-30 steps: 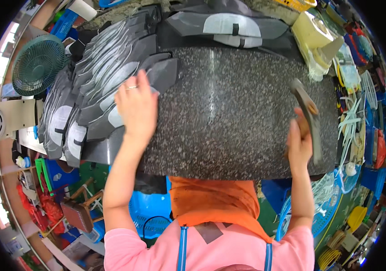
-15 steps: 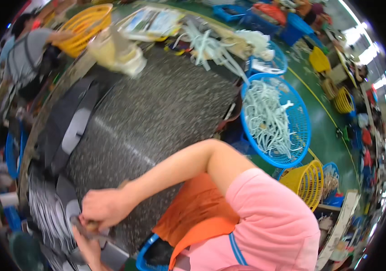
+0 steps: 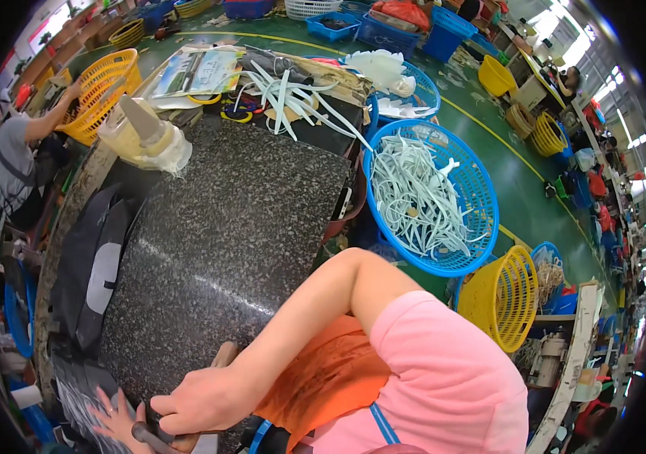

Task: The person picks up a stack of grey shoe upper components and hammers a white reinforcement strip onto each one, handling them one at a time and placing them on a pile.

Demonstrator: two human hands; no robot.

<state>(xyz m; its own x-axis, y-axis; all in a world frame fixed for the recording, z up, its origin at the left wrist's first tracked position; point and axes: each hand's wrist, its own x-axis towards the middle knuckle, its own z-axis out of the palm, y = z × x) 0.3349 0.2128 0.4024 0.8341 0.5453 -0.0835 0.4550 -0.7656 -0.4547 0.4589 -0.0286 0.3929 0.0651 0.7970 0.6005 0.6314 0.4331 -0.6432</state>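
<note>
My right hand (image 3: 206, 399), near the bottom, is closed round a hammer with a wooden handle (image 3: 225, 353). A dark, rounded metal end (image 3: 144, 432) shows beyond the fingers; part of the tool is hidden by the hand. My left hand (image 3: 116, 421) has its fingers spread on a row of overlapping black and grey-white flat pieces (image 3: 73, 386) at the lower left. Just above that row, larger black pieces, one with a light grey patch (image 3: 102, 278), lie along the left edge of the speckled dark stone slab (image 3: 225, 204).
A glue-stained pot (image 3: 145, 140) stands at the slab's far left corner, with scissors (image 3: 237, 113) nearby. Pale strips fill a blue basket (image 3: 493, 189) on the right. Yellow baskets (image 3: 516, 299) stand on the green floor. A person in grey (image 3: 9, 166) works at the left.
My right hand has moved right and toward me with the hammer, away from my left hand. My left fingers are now spread over the pieces. The view has shifted and become sharper.
</note>
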